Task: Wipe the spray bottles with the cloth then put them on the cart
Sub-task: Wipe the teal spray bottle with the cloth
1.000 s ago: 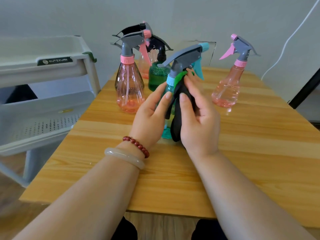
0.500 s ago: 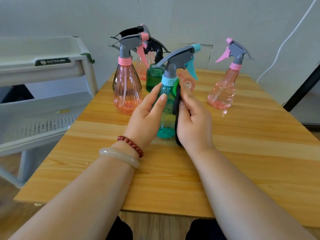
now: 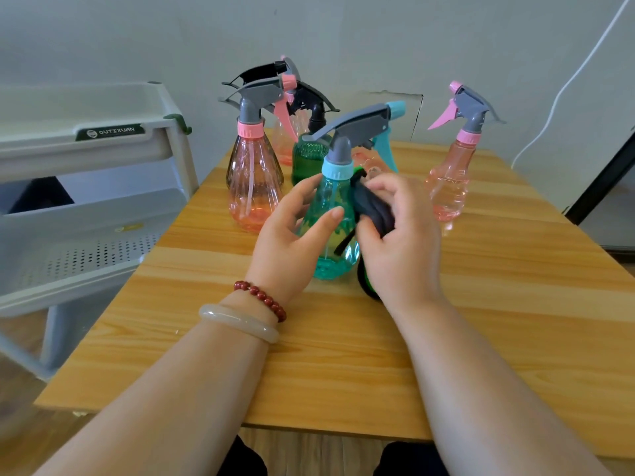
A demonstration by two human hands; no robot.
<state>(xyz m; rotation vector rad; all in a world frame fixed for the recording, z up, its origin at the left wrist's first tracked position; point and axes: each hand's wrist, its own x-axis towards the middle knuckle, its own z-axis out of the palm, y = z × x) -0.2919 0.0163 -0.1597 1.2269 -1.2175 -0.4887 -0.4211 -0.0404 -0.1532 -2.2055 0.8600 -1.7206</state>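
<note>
The left fingers [image 3: 305, 190] and thumb curl round the belly of the teal bottle [image 3: 331, 242], gripping it. The left hand [image 3: 285, 242] comes in from the bottle's left side. The right fingers [image 3: 388, 183] are closed on a bunched dark cloth [image 3: 374, 211] and press it against the bottle's right shoulder. A green edge of the cloth shows below the right hand [image 3: 402, 249].

The teal bottle is upright near the middle of the wooden surface [image 3: 481, 321], its base down at the wood. Its grey trigger head points right, with a teal nozzle and lever.

Behind it are more bottles on the surface. A ribbed pink bottle [image 3: 252, 190] stands to the left. A green bottle [image 3: 305, 159] with a black head is just behind, and another pink one is partly hidden at the back. A slim pink bottle [image 3: 450, 180] stands apart on the right.

The grey cart [image 3: 103, 132] is beside the surface's left edge, with no bottles visible on its trays.

The left wrist wears red beads [image 3: 261, 298] and a pale bangle [image 3: 237, 321].
</note>
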